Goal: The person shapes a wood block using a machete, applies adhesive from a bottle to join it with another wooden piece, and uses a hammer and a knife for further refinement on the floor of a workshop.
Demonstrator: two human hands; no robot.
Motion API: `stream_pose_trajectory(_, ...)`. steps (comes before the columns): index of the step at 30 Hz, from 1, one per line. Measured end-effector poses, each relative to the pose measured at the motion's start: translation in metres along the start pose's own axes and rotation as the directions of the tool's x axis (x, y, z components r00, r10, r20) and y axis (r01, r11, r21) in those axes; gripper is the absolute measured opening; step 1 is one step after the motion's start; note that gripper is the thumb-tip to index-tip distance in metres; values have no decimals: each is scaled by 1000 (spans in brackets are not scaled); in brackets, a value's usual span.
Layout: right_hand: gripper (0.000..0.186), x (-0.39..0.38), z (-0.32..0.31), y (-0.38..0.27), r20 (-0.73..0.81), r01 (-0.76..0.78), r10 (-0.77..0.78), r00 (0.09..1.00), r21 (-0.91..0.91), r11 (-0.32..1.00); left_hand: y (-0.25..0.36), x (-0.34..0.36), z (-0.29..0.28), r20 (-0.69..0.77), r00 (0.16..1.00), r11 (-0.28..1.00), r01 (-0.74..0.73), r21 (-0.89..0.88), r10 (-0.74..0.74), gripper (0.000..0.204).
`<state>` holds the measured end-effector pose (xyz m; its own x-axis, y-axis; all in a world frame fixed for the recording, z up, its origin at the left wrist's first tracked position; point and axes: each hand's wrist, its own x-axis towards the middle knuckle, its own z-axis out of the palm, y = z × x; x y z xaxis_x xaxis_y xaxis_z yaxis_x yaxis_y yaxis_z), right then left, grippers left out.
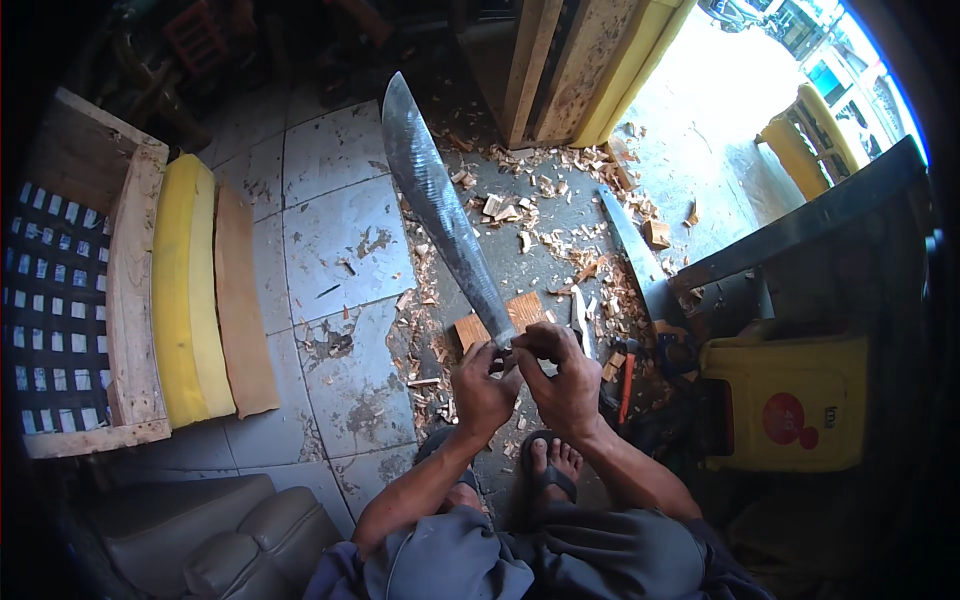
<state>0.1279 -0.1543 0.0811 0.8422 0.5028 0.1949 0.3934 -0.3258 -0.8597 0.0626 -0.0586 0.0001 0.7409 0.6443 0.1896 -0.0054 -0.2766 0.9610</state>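
Note:
A long, broad machete blade (433, 200) points up and away from me, its surface dark with mottled shine. Both my hands grip its narrow near end: my left hand (483, 395) with fingers curled round it from the left, my right hand (560, 385) pinching it from the right. What exactly lies between my fingertips is partly hidden. Behind the hands, on the floor, is a reddish-brown wooden block (470, 330). To the right lie a saw (630, 240), a tool with a red handle (626, 385) and a pale, narrow piece (580, 315) that I cannot make out.
Wood shavings (500, 210) are scattered over the floor (340, 240). A wooden frame with webbing (140, 300) and yellow foam (185, 280) stand left, grey cushions (250, 540) lower left. A yellow plastic stool (790, 400) is right, another chair (810, 140) outside. A person's feet show at the back.

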Motion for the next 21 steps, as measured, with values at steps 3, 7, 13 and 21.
stream_pose_trajectory(3, 27, 0, -2, 1, 9, 5, -5, 1000, -7, 1000, -1, 0, -2, 20, 1000, 999, -20, 48, 19, 24)
stream_pose_trajectory(7, 26, 0, -6, 0, -27, 20, -20, 999, 17, 1000, 8, 1, -3, 23, 1000, 997, -22, 77, 20, 24)
stream_pose_trajectory(13, 21, 0, -10, 1, 6, 122, -122, 992, -70, 990, 6, -1, -4, 16, 999, 996, -43, 80, 42, 24)
stream_pose_trajectory(21, 31, 3, -30, 12, 18, 9, -8, 1000, -33, 999, 9, 3, -16, 79, 991, 986, 100, 130, -111, 26)
